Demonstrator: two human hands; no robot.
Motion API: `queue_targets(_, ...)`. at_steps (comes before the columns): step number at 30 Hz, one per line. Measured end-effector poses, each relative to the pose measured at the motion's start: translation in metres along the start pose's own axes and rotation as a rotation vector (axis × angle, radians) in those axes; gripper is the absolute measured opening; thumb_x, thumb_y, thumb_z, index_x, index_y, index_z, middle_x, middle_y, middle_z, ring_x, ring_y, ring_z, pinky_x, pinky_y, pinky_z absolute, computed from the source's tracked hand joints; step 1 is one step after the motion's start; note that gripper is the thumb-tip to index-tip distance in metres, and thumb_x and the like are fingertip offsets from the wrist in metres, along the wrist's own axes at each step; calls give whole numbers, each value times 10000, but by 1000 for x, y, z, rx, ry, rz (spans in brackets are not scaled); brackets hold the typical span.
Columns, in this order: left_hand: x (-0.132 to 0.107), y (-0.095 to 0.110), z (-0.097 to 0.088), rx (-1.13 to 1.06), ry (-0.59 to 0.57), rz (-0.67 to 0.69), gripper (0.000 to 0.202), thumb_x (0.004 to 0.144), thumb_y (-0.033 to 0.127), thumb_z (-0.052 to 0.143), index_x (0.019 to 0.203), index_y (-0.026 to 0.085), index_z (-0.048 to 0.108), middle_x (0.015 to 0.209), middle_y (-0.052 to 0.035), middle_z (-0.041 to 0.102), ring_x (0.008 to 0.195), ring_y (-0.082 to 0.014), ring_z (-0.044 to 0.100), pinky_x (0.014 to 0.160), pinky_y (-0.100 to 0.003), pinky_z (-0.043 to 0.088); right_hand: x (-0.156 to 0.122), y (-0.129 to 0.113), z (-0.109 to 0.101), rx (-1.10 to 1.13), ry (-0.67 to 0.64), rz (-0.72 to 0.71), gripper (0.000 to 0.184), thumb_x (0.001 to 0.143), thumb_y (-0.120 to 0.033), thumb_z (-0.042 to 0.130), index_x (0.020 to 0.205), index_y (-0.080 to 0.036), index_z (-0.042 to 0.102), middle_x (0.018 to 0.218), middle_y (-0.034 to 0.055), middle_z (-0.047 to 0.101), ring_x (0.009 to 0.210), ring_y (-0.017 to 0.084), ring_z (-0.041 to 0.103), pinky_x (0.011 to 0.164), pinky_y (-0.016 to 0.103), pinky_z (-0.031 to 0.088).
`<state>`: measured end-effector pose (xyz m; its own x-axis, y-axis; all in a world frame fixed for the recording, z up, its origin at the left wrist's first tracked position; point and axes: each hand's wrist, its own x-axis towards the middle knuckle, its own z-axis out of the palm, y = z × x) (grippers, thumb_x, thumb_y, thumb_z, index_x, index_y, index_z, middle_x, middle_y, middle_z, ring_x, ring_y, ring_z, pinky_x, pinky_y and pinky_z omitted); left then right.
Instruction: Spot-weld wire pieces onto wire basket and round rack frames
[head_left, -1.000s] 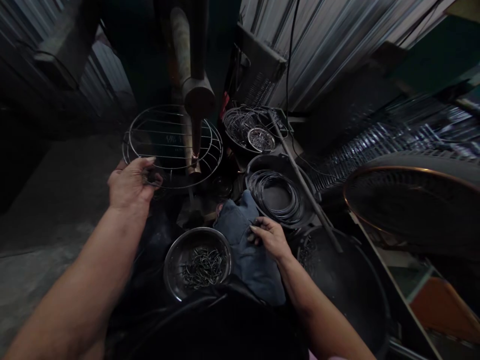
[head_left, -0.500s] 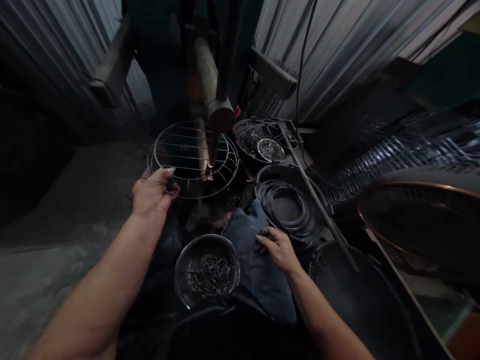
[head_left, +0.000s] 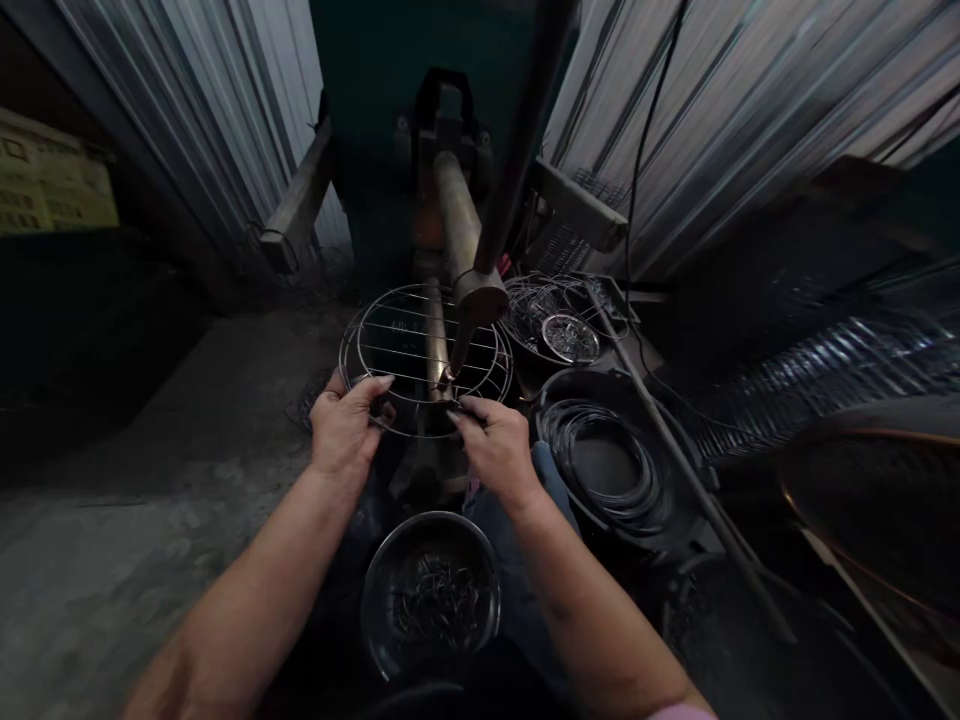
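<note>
A round wire rack (head_left: 386, 287), made of rings joined by parallel bars, lies level in front of me around the lower brass-coloured rod (head_left: 436, 325) of a spot-welding machine. My left hand (head_left: 346, 425) is closed on the rack's near left rim. My right hand (head_left: 495, 440) pinches a small wire piece at the near rim, just below the pointed upper electrode (head_left: 461, 345); fingers mostly hide the piece. The electrode tip meets the rod area at a bright coppery spot. Below my hands, a metal bowl (head_left: 369, 600) holds many short bent wires (head_left: 442, 600).
To the right, a dark basin (head_left: 551, 390) holds coiled wire (head_left: 600, 460). Behind it are loose wires and a small dish (head_left: 570, 338). A long bar (head_left: 682, 470) slants across the basins. Stacked wire goods (head_left: 840, 380) stand far right; a yellow crate (head_left: 56, 175) is at left.
My right hand has moved up and left from above the blue cloth on my lap to the rack's near rim, bringing the wire piece. My left hand keeps its hold. The camera view has shifted.
</note>
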<state>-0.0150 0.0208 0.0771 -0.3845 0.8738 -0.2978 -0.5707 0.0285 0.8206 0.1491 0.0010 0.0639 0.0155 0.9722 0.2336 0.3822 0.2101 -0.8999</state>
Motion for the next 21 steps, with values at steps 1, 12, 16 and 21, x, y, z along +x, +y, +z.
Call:
queue_targets(1,1,1,0,2,0,2,349,463,149,780,763,169,603,671,36,600,557,-114,554,480,-243,444,0,2,1,31,-26,5,161,773,-260,627,872,-229,750,799,35,723,759,205,675,618,278,536)
queue_targets(12,5,3,0,-11,-13,21,391,466,144,784,820,170,619,709,21,607,579,-120,560,464,-228,432,-6,9,8,283,48,212,216,741,-321,651,873,-165,722,594,-1,653,494,144,605,449,231,487)
queue_targets(16,8,5,1,-2,-47,25,395,479,138,783,845,168,637,728,16,608,590,-117,560,470,-225,440,-10,10,13,386,111,223,208,717,-332,675,834,-162,706,625,3,658,517,152,619,450,242,508)
queue_targets(21,14,6,2,11,-24,13,379,468,134,786,814,166,634,736,0,628,599,-137,581,464,-236,448,-10,13,18,427,163,215,201,720,-341,687,816,-165,702,619,1,658,533,159,633,477,253,521)
